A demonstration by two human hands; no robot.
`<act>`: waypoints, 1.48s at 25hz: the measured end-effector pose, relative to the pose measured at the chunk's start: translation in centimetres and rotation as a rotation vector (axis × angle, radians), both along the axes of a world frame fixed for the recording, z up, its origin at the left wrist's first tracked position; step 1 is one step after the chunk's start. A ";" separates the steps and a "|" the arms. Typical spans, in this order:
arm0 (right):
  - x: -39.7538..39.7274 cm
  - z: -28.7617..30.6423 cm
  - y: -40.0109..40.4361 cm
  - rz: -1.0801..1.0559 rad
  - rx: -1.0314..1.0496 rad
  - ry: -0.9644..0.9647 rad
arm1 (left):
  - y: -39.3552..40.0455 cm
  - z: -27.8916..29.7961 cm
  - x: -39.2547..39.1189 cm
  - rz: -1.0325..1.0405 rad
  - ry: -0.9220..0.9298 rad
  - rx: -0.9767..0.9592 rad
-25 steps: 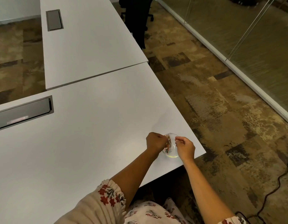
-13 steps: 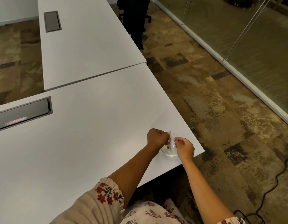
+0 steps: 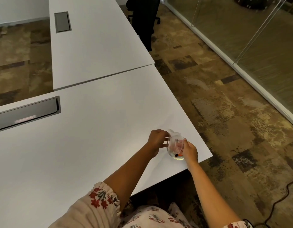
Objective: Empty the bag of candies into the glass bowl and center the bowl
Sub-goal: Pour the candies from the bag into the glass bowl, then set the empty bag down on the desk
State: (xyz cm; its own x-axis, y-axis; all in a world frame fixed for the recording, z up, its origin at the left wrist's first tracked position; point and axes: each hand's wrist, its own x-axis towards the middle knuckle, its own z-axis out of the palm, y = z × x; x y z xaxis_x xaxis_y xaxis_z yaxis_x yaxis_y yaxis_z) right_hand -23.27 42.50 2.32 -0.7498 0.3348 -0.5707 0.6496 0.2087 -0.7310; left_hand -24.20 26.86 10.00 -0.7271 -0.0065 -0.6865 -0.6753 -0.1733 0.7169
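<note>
A white desk point(image 3: 79, 145) fills the near view, a grey cable hatch point(image 3: 25, 114) sunk into its left side. Butted against its far edge, a second white desk point(image 3: 93, 51) runs away with its own small hatch point(image 3: 62, 22). A black office chair point(image 3: 143, 18) stands at that desk's right side. Patchy brown carpet point(image 3: 224, 120) spreads right toward a glass partition point(image 3: 257, 38), and a dark cable point(image 3: 284, 195) snakes across the floor at bottom right.

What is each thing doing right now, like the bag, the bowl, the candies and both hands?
bag: clear, held over the bowl by both hands.
glass bowl: upright on the white table, near its right corner.
candies: a few lie in the bowl.
left hand: gripping the bag.
right hand: gripping the bag.
</note>
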 end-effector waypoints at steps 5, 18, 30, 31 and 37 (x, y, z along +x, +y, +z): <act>-0.2 1.0 -1.7 -0.042 -0.141 0.033 | -3.0 -1.2 0.8 0.127 -0.037 0.027; 0.7 1.3 -10.1 0.374 -0.345 0.105 | -11.4 -4.0 5.3 0.493 -0.012 -0.126; 3.4 1.0 -17.8 0.663 -0.209 0.090 | -21.2 -6.0 13.5 0.909 -0.017 -0.166; 3.7 0.8 -18.2 0.676 -0.210 0.085 | -22.1 -6.3 14.4 0.946 -0.030 -0.168; 5.2 0.3 -19.4 0.737 -0.190 0.050 | -25.7 -8.4 19.9 1.160 -0.159 -0.272</act>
